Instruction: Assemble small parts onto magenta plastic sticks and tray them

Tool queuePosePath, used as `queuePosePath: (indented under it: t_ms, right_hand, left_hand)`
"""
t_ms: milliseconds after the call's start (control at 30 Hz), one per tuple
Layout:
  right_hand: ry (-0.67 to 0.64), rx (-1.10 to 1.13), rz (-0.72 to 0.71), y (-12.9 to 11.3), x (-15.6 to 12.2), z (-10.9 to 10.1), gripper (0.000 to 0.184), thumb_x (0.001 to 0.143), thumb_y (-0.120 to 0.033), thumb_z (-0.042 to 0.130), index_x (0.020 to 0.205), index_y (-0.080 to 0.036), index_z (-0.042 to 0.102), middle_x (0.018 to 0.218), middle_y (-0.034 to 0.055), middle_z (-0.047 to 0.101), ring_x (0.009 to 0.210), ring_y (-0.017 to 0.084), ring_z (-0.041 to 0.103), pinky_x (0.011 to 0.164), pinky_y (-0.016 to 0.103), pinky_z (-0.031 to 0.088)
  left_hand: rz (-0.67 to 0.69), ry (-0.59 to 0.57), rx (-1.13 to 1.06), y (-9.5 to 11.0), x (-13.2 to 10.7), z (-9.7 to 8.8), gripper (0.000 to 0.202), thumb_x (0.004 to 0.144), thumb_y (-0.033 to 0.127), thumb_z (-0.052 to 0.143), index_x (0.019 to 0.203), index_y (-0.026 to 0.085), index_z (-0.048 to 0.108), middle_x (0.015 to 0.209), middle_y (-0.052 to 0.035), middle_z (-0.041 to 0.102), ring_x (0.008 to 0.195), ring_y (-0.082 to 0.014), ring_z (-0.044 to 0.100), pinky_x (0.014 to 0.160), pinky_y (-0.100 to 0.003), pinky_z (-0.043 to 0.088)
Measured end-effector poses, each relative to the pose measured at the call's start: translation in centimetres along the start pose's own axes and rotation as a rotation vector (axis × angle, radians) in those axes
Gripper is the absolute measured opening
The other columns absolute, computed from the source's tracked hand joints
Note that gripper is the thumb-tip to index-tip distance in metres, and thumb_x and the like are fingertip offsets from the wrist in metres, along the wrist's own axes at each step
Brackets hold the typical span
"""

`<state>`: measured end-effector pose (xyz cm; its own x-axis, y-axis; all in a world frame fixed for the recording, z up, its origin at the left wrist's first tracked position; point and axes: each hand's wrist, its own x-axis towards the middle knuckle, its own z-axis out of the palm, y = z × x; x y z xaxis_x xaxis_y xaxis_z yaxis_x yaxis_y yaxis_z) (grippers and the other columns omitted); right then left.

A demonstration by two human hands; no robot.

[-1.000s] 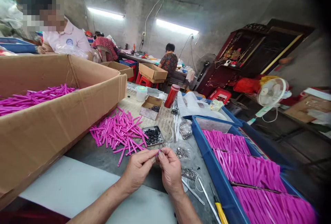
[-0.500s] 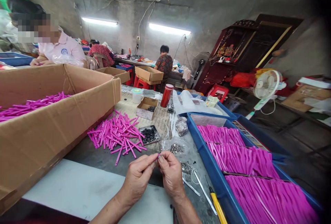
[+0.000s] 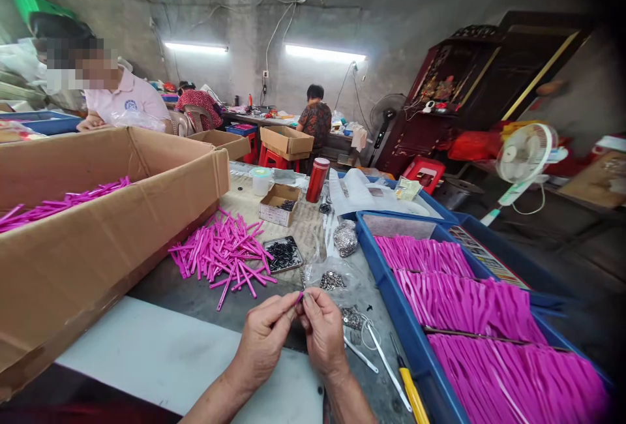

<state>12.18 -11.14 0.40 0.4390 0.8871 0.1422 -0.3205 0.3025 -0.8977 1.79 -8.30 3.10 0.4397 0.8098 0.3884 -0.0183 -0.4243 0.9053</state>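
Observation:
Both hands meet fingertip to fingertip over the near edge of the work table. My left hand [image 3: 264, 336] is closed in a pinch on a small purple plastic stick [image 3: 299, 296], mostly hidden by the fingers. My right hand [image 3: 323, 329] pinches at the same piece from the other side; whether it also holds a small part cannot be seen. Beyond them lies a loose pile of purple plastic sticks [image 3: 220, 251]. Beside the pile is a tray of small black pins [image 3: 282, 254]. Small metal parts [image 3: 332, 280] lie on a clear bag just past my right hand.
A large cardboard box [image 3: 117, 235] with purple sticks stands left. At right, a blue crate [image 3: 408, 326] holds rows of purple strips. A yellow-handled screwdriver [image 3: 411, 391] and white strips [image 3: 388, 365] lie beside it. A red flask [image 3: 317, 179] stands farther back. Co-workers sit beyond.
The camera view has shifted slightly. My hands stay together at nearly the same place, still pinching the small purple piece.

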Motion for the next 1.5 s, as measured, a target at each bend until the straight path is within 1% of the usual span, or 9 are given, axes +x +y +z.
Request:
queuePosePath:
  t_ms: [300, 467, 733, 900, 1033, 1133, 1300, 1400, 1500]
  right_hand:
    - [0.016, 0.17, 0.068, -0.7, 0.1, 0.2, 0.017, 0.068, -0.032, 0.058, 0.068, -0.015, 0.054, 0.051, -0.0046, 0.046, 0.041, 0.004, 0.03, 0.04, 0.017, 0.022]
    - [0.038, 0.221, 0.108, -1.1, 0.2, 0.4, 0.018, 0.063, -0.031, 0.061, 0.067, -0.015, 0.053, 0.05, -0.0048, 0.046, 0.04, 0.004, 0.029, 0.04, 0.017, 0.021]
    - [0.032, 0.228, 0.127, -1.2, 0.2, 0.5, 0.019, 0.062, -0.031, 0.063, 0.065, -0.016, 0.052, 0.049, -0.0054, 0.044, 0.04, 0.004, 0.029, 0.04, 0.018, 0.021]
    - [0.011, 0.22, 0.111, -1.0, 0.1, 0.4, 0.021, 0.066, -0.033, 0.06, 0.063, -0.015, 0.05, 0.049, -0.0058, 0.042, 0.041, 0.003, 0.028, 0.039, 0.017, 0.019]
    - [0.001, 0.168, 0.078, -0.6, 0.2, 0.1, 0.022, 0.069, -0.035, 0.057, 0.062, -0.016, 0.048, 0.049, -0.0062, 0.04, 0.041, 0.004, 0.028, 0.039, 0.017, 0.02]
    - [0.009, 0.116, 0.055, -0.4, 0.3, 0.0, 0.024, 0.071, -0.036, 0.055, 0.061, -0.016, 0.047, 0.048, -0.0063, 0.04, 0.041, 0.004, 0.028, 0.039, 0.017, 0.021]
    - [0.013, 0.071, 0.053, -0.4, 0.3, 0.0, 0.025, 0.071, -0.039, 0.054, 0.061, -0.016, 0.048, 0.049, -0.0057, 0.041, 0.04, 0.005, 0.029, 0.04, 0.018, 0.022]
    - [0.007, 0.048, 0.059, -0.4, 0.3, -0.1, 0.023, 0.07, -0.037, 0.055, 0.062, -0.016, 0.049, 0.048, -0.0056, 0.043, 0.04, 0.005, 0.03, 0.04, 0.018, 0.022]
    - [0.025, 0.027, 0.071, -0.3, 0.4, 0.0, 0.022, 0.069, -0.036, 0.055, 0.063, -0.016, 0.049, 0.048, -0.005, 0.044, 0.04, 0.005, 0.03, 0.04, 0.018, 0.021]
  left_hand:
    - [-0.016, 0.016, -0.023, 0.1, 0.2, 0.6, 0.024, 0.075, 0.021, 0.05, 0.093, 0.017, 0.065, 0.069, -0.0043, 0.061, 0.059, -0.0123, 0.055, 0.053, -0.02, 0.047]
    - [-0.026, 0.003, -0.021, 0.1, 0.2, 0.7, 0.024, 0.075, 0.021, 0.049, 0.094, 0.017, 0.064, 0.067, -0.0045, 0.06, 0.063, -0.014, 0.056, 0.053, -0.021, 0.047]
    - [-0.012, 0.008, -0.027, 0.0, 0.3, 0.7, 0.023, 0.075, 0.019, 0.049, 0.092, 0.017, 0.065, 0.067, -0.0042, 0.059, 0.062, -0.0136, 0.055, 0.053, -0.021, 0.047]
    - [-0.005, 0.013, -0.019, 0.1, 0.2, 0.8, 0.023, 0.075, 0.018, 0.05, 0.091, 0.017, 0.065, 0.066, -0.0034, 0.06, 0.061, -0.0125, 0.055, 0.054, -0.02, 0.047]
    - [-0.009, 0.014, -0.027, 0.0, 0.1, 0.9, 0.023, 0.075, 0.019, 0.051, 0.092, 0.017, 0.065, 0.066, -0.0035, 0.06, 0.057, -0.0115, 0.054, 0.052, -0.019, 0.046]
    - [-0.045, 0.016, -0.062, -0.2, 0.0, 1.0, 0.024, 0.075, 0.021, 0.05, 0.093, 0.017, 0.065, 0.066, -0.0038, 0.059, 0.056, -0.0111, 0.053, 0.05, -0.019, 0.045]
    - [-0.147, 0.014, -0.165, -1.1, -0.2, 1.2, 0.025, 0.074, 0.024, 0.052, 0.094, 0.016, 0.065, 0.07, -0.0049, 0.058, 0.046, -0.0073, 0.046, 0.038, -0.016, 0.038]
    - [-0.214, 0.043, -0.258, -1.3, -0.2, 1.3, 0.026, 0.072, 0.026, 0.054, 0.091, 0.014, 0.065, 0.067, -0.0041, 0.055, 0.039, -0.0042, 0.038, 0.033, -0.015, 0.031]
    - [-0.291, 0.067, -0.346, -1.0, 0.1, 1.4, 0.029, 0.067, 0.028, 0.057, 0.089, 0.012, 0.066, 0.062, -0.0022, 0.053, 0.036, -0.0026, 0.034, 0.031, -0.015, 0.027]
